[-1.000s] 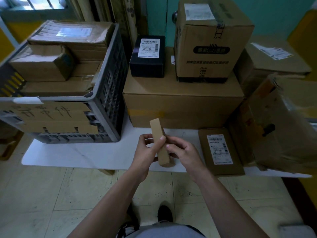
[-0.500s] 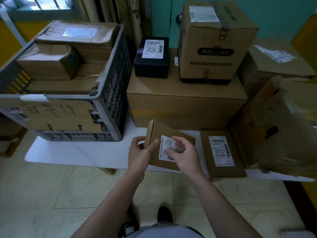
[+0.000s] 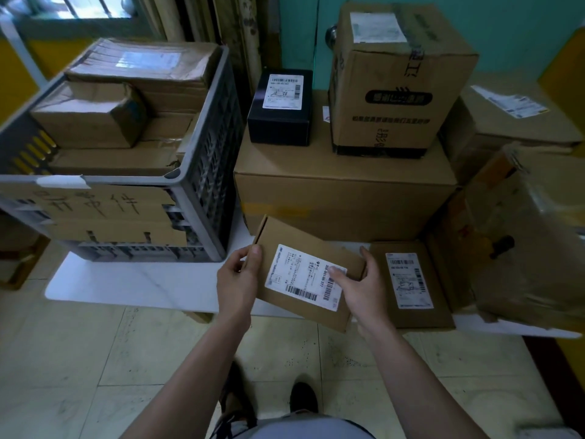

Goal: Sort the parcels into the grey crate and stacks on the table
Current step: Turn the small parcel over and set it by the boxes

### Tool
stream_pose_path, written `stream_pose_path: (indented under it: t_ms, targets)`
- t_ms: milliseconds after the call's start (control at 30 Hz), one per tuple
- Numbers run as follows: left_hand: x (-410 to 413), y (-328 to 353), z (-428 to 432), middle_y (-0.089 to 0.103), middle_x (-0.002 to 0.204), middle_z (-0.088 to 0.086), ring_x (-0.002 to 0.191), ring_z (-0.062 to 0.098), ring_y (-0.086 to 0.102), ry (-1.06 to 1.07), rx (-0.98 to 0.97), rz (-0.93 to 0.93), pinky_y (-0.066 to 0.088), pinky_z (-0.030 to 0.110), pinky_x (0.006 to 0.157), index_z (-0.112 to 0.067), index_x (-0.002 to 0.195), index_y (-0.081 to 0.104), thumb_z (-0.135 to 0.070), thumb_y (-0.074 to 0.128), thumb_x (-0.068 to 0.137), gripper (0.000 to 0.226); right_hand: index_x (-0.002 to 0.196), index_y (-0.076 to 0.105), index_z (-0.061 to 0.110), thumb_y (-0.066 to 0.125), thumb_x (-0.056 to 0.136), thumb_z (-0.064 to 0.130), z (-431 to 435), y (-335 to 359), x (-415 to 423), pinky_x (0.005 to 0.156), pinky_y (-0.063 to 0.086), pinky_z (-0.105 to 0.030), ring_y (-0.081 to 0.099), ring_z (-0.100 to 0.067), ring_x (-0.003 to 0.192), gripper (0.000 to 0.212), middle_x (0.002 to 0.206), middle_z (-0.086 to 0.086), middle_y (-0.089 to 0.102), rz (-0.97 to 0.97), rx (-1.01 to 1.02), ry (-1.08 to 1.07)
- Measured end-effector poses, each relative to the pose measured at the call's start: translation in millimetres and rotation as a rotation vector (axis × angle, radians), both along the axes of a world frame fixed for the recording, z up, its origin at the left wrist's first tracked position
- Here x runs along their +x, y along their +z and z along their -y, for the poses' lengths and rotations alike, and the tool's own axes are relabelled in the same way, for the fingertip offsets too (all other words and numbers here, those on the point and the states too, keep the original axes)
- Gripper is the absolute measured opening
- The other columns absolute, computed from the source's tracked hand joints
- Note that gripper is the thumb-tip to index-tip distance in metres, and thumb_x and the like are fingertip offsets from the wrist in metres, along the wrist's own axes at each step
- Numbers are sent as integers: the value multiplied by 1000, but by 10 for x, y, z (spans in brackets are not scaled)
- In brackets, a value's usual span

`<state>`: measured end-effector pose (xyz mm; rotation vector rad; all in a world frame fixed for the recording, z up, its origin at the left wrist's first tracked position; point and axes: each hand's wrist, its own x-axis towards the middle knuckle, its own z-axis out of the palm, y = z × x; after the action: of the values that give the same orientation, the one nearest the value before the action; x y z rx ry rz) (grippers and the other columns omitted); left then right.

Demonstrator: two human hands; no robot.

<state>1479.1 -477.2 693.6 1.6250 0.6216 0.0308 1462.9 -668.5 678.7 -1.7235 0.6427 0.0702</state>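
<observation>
Now both hands held a flat parcel label-up above the table's near edge, left hand and right hand fingers curled around its sides.

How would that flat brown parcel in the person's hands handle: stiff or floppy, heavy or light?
Probably stiff: the flat parcel shows straight edges though the left hand and right hand grip only its ends. Likely light, as those two pinches alone carry it. Its matt cardboard probably won't slip.
</observation>
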Motion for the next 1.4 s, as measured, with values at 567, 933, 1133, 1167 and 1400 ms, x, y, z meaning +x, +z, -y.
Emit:
stream_pose_path:
  t_ms: [567,933,1133,1167,1400]
  targets:
    - [104,-74,-36,58,134,-1,115,16,54,-351,339,22,44,33,97,-32,150,40,-37,54,101,51,158,11,23,54,101,27,-21,160,-15,114,33,-37,31,-22,146,72,161,-3,28,121,-368,103]
    - [163,-61,68,58,135,-3,120,16,53,-327,226,71,45,37,102,-26,147,44,-11,51,102,48,156,19,28,67,92,15,33,271,-162,97,32,-12,33,-3,127,81,136,11,35,233,-334,54]
    - [117,-48,188,57,130,-17,121,13,52,-322,150,104,48,47,103,-30,150,35,-6,50,102,56,131,49,24,76,83,10,81,227,-239,100,50,-39,40,-3,114,57,121,13,41,288,-377,33]
    - [118,-45,197,54,138,-13,125,12,50,-328,144,109,48,46,105,-31,152,33,-8,51,103,57,129,50,23,77,83,10,88,224,-250,98,51,-39,40,-4,113,55,119,13,42,297,-375,27]
    - [110,-8,265,48,145,-7,129,12,47,-310,106,133,40,32,104,-30,151,39,-17,60,99,57,123,53,22,80,80,16,207,201,-341,82,46,-20,51,-9,106,51,112,11,53,245,-267,-27]
